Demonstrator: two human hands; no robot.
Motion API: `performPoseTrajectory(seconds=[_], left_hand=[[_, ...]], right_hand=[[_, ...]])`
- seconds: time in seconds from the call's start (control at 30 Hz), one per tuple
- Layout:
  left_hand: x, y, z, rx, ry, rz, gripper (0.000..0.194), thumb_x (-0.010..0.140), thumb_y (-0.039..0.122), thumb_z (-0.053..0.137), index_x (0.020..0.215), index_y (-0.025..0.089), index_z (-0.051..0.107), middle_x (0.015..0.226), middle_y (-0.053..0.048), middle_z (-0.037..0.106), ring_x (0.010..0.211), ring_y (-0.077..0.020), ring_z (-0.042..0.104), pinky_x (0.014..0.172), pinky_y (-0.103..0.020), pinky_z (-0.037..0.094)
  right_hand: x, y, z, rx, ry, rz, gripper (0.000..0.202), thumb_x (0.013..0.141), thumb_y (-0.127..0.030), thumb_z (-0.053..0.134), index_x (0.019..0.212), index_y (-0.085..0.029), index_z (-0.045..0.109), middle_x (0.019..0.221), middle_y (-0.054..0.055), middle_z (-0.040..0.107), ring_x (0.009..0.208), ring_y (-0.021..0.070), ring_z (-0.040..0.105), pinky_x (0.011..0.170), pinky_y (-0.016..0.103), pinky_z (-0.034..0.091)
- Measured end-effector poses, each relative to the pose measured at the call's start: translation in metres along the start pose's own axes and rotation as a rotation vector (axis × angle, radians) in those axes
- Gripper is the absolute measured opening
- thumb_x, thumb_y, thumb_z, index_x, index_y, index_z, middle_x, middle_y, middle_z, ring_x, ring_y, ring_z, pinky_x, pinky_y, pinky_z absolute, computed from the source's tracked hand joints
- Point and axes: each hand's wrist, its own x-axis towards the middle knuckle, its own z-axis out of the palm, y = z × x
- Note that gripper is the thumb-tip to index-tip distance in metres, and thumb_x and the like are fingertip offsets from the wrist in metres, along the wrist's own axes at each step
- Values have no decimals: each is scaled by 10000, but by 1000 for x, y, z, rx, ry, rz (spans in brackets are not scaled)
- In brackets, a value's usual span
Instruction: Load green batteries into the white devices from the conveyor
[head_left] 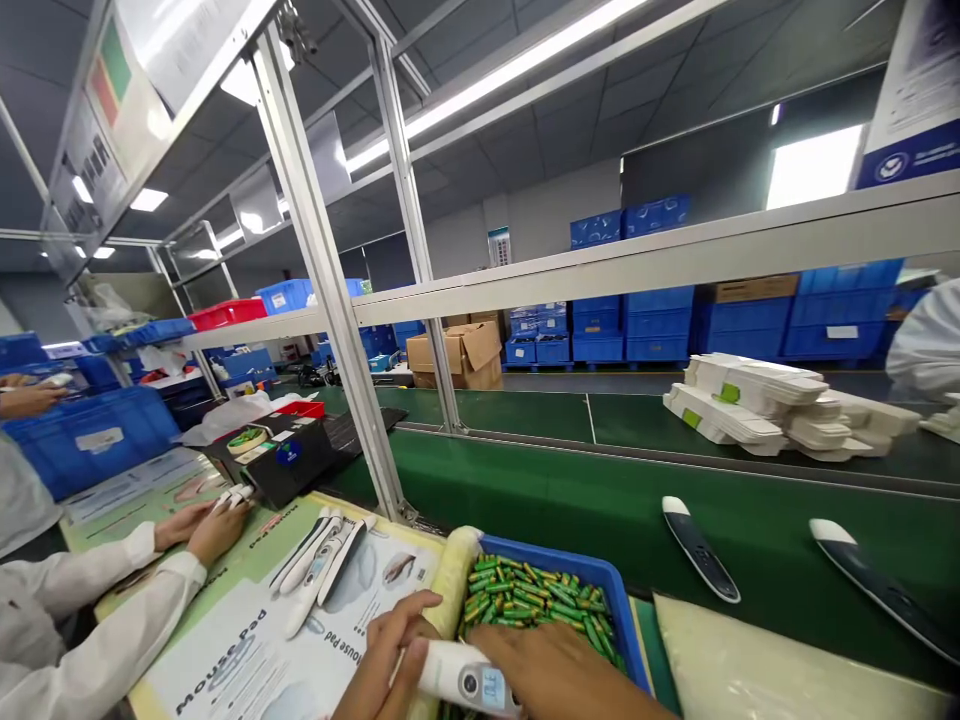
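My left hand (391, 655) is closed round one end of a white thermometer (459, 675), whose round button and small lit screen face up. My right hand (559, 668) is bent over the blue tray (621, 600) at the thermometer's screen end. Its fingers point down and are mostly hidden, so what they hold does not show. Many green-and-yellow batteries (525, 592) fill the tray. Along its left side lies a rolled pale yellow pad (455, 580). Several white and dark thermometer bodies (322, 560) lie on a printed mouse pad sheet (225, 655) at left.
Two dark-and-white thermometers (699, 548) lie on the green belt (525, 500); a cream padded sheet (780, 660) is at right. White folded cartons (780, 405) sit farther back. A metal post (322, 270) rises ahead. A co-worker's hands (214, 530) hold a white part at left.
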Motion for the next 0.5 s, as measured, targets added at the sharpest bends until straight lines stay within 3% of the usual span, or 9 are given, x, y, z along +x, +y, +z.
performPoseTrajectory(seconds=[0.07, 0.1, 0.17, 0.2, 0.27, 0.33, 0.4, 0.5], left_hand=[[22, -35, -13, 289, 169, 3, 600, 1059, 618, 316, 1513, 317, 567, 1436, -102, 678, 1435, -284, 547, 1257, -501, 383], [36, -54, -21, 515, 311, -46, 626, 1048, 626, 294, 1518, 311, 563, 1482, -106, 653, 1448, -311, 530, 1263, -567, 348], [63, -89, -37, 623, 436, -140, 724, 999, 608, 356, 1547, 171, 540, 1550, -240, 570, 1475, -450, 457, 1207, -732, 285], [74, -103, -43, 662, 470, -166, 741, 984, 589, 365, 1549, 140, 535, 1565, -272, 548, 1476, -478, 445, 1180, -762, 282], [90, -122, -52, 699, 485, -161, 705, 971, 530, 383, 1516, 124, 571, 1575, -285, 548, 1495, -475, 431, 1192, -765, 244], [94, -129, -54, 738, 463, -107, 613, 997, 473, 371, 1470, 176, 624, 1578, -229, 585, 1493, -406, 474, 1238, -698, 222], [90, -131, -51, 767, 443, -57, 569, 1037, 426, 323, 1437, 194, 655, 1582, -194, 601, 1487, -362, 506, 1252, -636, 240], [78, -132, -41, 798, 452, -23, 562, 1051, 376, 274, 1319, 158, 717, 1586, -208, 595, 1533, -374, 466, 1228, -620, 289]], right_hand=[[-3, 8, -6, 38, 176, 30, 681, 866, -145, 698, 1514, -310, 567, 1319, 91, 737, 1047, 289, 738, 899, 381, 578], [-2, 16, -9, 91, 317, 45, 733, 895, -161, 668, 1585, -309, 471, 1339, 99, 718, 986, 259, 743, 833, 348, 585], [3, 32, -8, 181, 605, 86, 714, 982, -204, 563, 1649, -280, 319, 1362, 125, 685, 877, 206, 740, 749, 307, 583], [8, 39, -4, 180, 699, 108, 678, 995, -201, 531, 1636, -254, 316, 1359, 138, 679, 866, 201, 742, 747, 305, 584], [18, 50, 9, 55, 683, 109, 622, 936, -133, 551, 1539, -228, 431, 1361, 145, 675, 964, 235, 756, 819, 328, 587], [24, 56, 20, -137, 485, 89, 581, 825, -55, 587, 1378, -230, 559, 1394, 143, 660, 1053, 290, 752, 859, 365, 576], [26, 60, 16, -207, 361, 104, 560, 805, -58, 591, 1338, -228, 566, 1381, 144, 655, 977, 290, 754, 801, 371, 562], [19, 76, -19, 75, 496, 137, 429, 932, -222, 586, 1352, -209, 496, 1094, 90, 704, 733, 203, 691, 675, 323, 516]])
